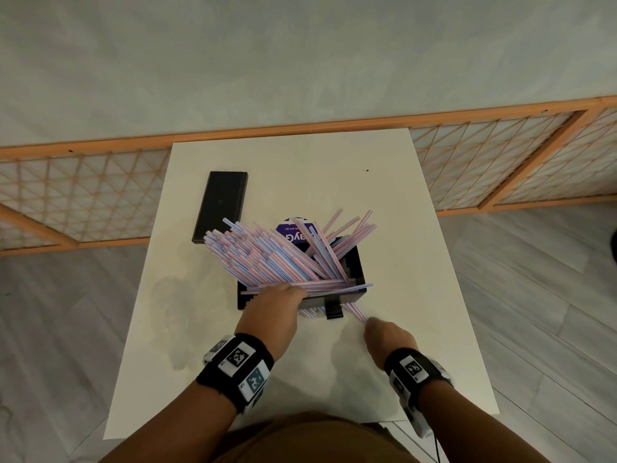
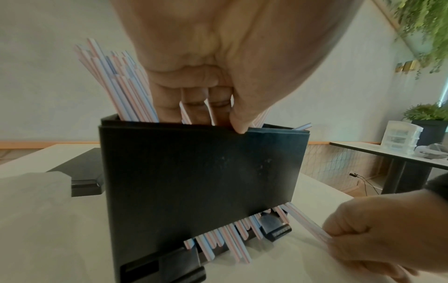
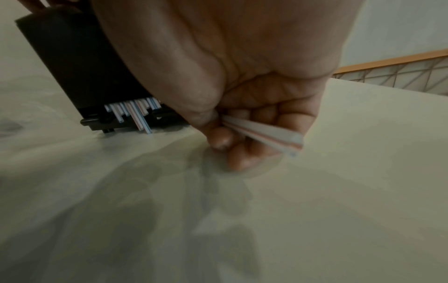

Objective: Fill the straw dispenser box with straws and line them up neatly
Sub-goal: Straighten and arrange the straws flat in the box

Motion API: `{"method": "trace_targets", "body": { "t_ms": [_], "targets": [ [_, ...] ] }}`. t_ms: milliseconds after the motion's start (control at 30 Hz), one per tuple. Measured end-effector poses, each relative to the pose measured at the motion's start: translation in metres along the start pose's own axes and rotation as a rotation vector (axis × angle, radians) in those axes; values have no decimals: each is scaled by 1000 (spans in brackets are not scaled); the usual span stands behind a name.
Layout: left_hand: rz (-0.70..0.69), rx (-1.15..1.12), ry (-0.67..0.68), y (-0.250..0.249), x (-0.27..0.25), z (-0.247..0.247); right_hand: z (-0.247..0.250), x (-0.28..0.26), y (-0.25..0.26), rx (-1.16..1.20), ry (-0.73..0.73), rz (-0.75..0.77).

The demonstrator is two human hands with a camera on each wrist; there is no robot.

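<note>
A black straw dispenser box [image 1: 352, 272] [image 2: 201, 172] [image 3: 80, 63] stands mid-table, stuffed with a messy fan of pink-and-blue striped straws [image 1: 267, 252] [image 2: 121, 84] that lean left and back. More straw ends [image 2: 225, 237] [image 3: 135, 113] poke out of the slot at the bottom front. My left hand [image 1: 278, 297] [image 2: 206, 95] grips the box's front top rim, fingers inside among the straws, thumb outside. My right hand [image 1: 384, 332] [image 2: 363, 235] [image 3: 232, 134] pinches a few straws [image 1: 357, 312] [image 2: 305, 220] [image 3: 266, 134] that stick out of the bottom slot at the right.
The black lid [image 1: 222, 205] [image 2: 82, 172] lies flat on the white table [image 1: 417, 262], left of and behind the box. A purple-labelled packet [image 1: 295, 233] sits behind the box under the straws. A wooden lattice screen [image 1: 500, 162] runs behind the table.
</note>
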State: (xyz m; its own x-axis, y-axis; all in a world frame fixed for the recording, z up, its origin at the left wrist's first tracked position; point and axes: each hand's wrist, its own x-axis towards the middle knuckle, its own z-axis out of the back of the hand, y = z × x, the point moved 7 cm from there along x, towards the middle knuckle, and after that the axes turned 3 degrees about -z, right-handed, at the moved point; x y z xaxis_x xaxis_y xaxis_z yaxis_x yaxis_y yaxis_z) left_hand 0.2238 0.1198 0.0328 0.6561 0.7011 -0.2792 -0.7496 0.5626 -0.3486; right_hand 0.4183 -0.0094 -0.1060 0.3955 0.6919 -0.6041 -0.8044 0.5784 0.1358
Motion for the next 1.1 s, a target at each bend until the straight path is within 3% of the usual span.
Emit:
{"method": "trace_targets", "body": {
  "t_ms": [267, 400, 500, 633, 733, 933, 1100],
  "targets": [
    [3, 8, -1, 2, 8, 0, -26, -53, -47, -73, 123, 41],
    [-24, 1, -19, 2, 5, 0, -22, -100, -50, -64, 257, 181],
    [-113, -123, -105, -11, -6, 15, 12, -134, -35, -39, 264, 309],
    [-403, -214, -49, -65, -40, 47, 83, -165, 1, -127, 156, 495],
    [-542, -47, 1, -95, -59, 56, 139, -170, 36, -267, -53, 627],
    [-421, 244, -85, -66, -31, 77, 190, -119, 100, -241, -390, 707],
    [-221, 34, -26, -7, -12, 92, 183, -71, 152, -106, -507, 804]
  ]
}}
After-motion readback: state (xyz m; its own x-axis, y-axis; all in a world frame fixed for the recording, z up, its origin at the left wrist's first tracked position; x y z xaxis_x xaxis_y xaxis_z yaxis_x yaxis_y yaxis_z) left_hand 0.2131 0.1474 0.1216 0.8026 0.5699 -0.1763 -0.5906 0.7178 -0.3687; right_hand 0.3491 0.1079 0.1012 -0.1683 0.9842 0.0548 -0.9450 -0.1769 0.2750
